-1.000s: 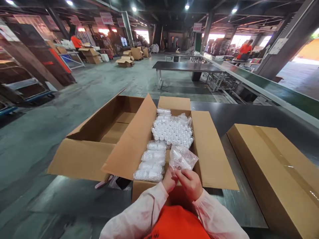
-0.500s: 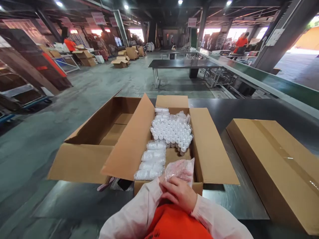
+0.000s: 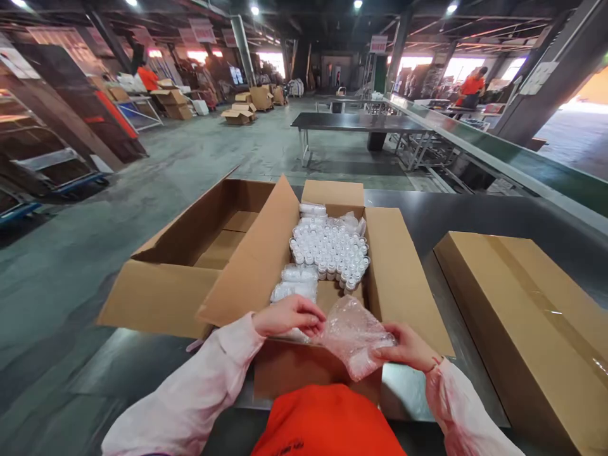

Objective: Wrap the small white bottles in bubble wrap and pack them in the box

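Note:
A clear plastic bag (image 3: 354, 335) is stretched between my two hands over the near edge of an open cardboard box (image 3: 413, 278). My left hand (image 3: 292, 316) pinches the bag's left corner. On its right side, my right hand (image 3: 411, 347) grips the bag with the thumb on top. Inside the box stand many small clear bottles with white caps (image 3: 330, 250), packed close together. Plastic-wrapped white bundles (image 3: 297, 288) lie along the box's left wall, partly hidden by my left hand. Bare cardboard shows at the box's bottom near the bottles.
Left of the box stands another open carton (image 3: 161, 285). A taped carton (image 3: 517, 304) lies to the right on the dark metal table (image 3: 427, 212). Farther off are a second table (image 3: 351, 121), a green conveyor (image 3: 503, 161) and people in orange.
My hands, close together before, have moved apart. The plastic bag has been lifted and spread between them, toward my body. The box's near flap now shows. The view has shifted slightly.

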Demonstrator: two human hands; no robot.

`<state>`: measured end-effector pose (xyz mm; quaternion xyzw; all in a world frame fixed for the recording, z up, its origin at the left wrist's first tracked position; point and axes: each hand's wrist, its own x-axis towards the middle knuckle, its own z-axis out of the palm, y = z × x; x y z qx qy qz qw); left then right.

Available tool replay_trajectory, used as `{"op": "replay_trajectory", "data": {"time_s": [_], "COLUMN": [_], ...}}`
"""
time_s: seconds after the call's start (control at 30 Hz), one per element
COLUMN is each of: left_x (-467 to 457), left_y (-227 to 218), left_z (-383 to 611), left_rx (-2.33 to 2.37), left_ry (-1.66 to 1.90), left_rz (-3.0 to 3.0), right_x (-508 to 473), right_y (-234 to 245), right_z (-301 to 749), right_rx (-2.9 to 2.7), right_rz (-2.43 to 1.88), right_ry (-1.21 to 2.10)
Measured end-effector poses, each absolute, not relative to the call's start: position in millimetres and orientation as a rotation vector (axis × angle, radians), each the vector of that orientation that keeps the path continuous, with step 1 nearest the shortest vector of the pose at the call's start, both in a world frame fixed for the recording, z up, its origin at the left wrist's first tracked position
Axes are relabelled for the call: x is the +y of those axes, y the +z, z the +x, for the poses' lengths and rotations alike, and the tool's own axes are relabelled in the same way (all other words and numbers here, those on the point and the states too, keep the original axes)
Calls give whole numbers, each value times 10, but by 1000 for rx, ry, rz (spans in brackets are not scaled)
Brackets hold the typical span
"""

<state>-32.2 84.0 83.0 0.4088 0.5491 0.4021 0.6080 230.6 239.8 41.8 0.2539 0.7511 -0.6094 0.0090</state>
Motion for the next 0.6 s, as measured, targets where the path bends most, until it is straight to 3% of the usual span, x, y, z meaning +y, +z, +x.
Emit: {"op": "replay_trajectory", "data": {"time_s": [0.1,0.27,0.43,0.5,0.6], "left_x": [833,1004,1101,1106,1088], "left_y": [648,313,268,256,256], "left_z": [-309,272,285,205,142], "left_rx": [1314,964,1078,1058,1112], "left_ry": [1352,1394,1395,1412,1447], "left_rz": [636,671,808,853,936], "right_x": [2381,2238,2298,2303,2216], "right_y": [339,240,288,366,447], "right_z": [2375,2272,2360,2362,2259], "right_rx": [2363,2347,2384,2337,2358], "right_rz": [1013,1054,1318,1120,650], "right_ry": [-2156,-2370,-2637,-2692,-2439]}}
